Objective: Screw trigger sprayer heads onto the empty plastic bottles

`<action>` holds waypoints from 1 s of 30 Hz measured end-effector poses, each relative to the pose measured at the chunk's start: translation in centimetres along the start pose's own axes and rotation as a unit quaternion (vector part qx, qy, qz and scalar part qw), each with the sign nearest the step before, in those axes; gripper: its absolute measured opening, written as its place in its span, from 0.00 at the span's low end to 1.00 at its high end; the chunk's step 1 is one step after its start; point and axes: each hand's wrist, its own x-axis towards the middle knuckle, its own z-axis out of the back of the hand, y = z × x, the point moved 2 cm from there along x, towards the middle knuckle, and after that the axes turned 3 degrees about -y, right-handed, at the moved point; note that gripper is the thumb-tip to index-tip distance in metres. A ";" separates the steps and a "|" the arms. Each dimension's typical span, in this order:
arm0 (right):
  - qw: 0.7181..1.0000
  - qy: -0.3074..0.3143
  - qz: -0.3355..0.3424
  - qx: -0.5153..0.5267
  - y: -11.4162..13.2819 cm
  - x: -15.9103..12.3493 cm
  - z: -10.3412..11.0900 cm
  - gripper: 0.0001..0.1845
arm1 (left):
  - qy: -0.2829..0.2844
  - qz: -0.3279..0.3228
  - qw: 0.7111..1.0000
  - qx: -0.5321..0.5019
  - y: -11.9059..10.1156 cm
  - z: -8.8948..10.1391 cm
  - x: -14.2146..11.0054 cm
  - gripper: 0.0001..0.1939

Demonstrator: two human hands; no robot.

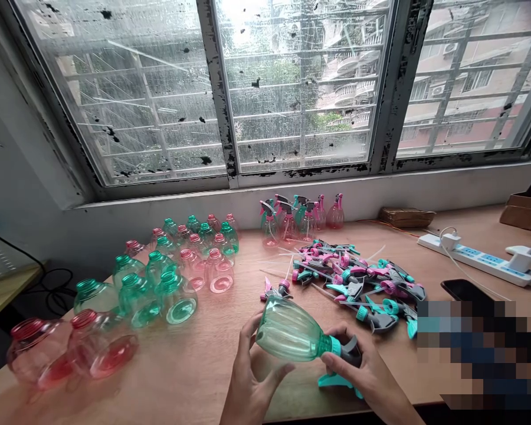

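Note:
A green see-through spray bottle (pixel 291 330) lies tilted on its side between my hands, its base to the left. A grey and teal trigger head (pixel 347 352) sits on its neck. My right hand (pixel 365 369) grips this end, the thumb on the teal collar (pixel 335 345). My left hand (pixel 254 369) curls around the base end, fingers at the far side and thumb below; part of the fingers is hidden by the bottle. Just beyond lies a pink and grey trigger head (pixel 277 290). A heap of loose trigger heads (pixel 358 277) with tubes spreads behind my right hand.
Rows of open green bottles (pixel 176 298) and pink bottles (pixel 101 345) stand at the left. Several bottles with trigger heads (pixel 287 221) stand by the wall. A white power strip (pixel 478 260), a dark phone (pixel 466 293) and a brown box (pixel 526 206) are at the right.

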 end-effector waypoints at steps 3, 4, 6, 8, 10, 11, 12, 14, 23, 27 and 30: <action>1.000 0.009 0.013 -0.021 -0.1 0.1 0.0 0.20 | 0.012 0.023 0.999 -0.027 -0.3 0.0 -0.1 0.35; 1.000 0.011 0.011 -0.024 -0.1 0.1 0.0 0.20 | 0.011 0.025 0.999 -0.037 -0.4 0.0 -0.1 0.34; 1.000 0.015 -0.002 -0.017 0.0 0.1 -0.1 0.20 | 0.005 0.022 0.998 -0.051 -0.5 0.0 0.1 0.32; 1.000 0.007 -0.014 0.001 0.2 0.0 -0.2 0.21 | 0.002 0.013 0.999 -0.051 -0.4 0.0 0.3 0.32; 1.000 -0.007 -0.018 0.012 0.4 -0.1 -0.2 0.22 | -0.004 -0.002 0.999 -0.036 -0.2 0.0 0.5 0.31; 1.000 -0.007 -0.019 0.014 0.4 -0.1 -0.2 0.22 | -0.006 -0.010 1.000 -0.026 -0.1 0.1 0.5 0.30; 1.000 -0.006 -0.020 0.015 0.4 -0.1 -0.2 0.22 | -0.007 -0.017 1.000 -0.016 0.0 0.1 0.5 0.29; 1.000 0.002 -0.020 0.018 0.4 -0.1 -0.1 0.21 | -0.006 -0.025 1.000 0.003 0.1 0.1 0.4 0.30; 1.000 0.010 -0.016 0.013 0.0 -0.1 -0.2 0.20 | -0.011 0.009 0.997 -0.075 -0.1 -0.3 -0.3 0.27; 1.000 0.011 -0.018 0.017 0.1 -0.1 -0.1 0.20 | -0.004 -0.031 0.999 -0.041 -0.4 0.1 0.0 0.25; 0.999 0.005 -0.020 0.038 0.0 0.1 0.0 0.21 | 0.000 -0.041 0.999 -0.021 -0.5 0.3 0.1 0.23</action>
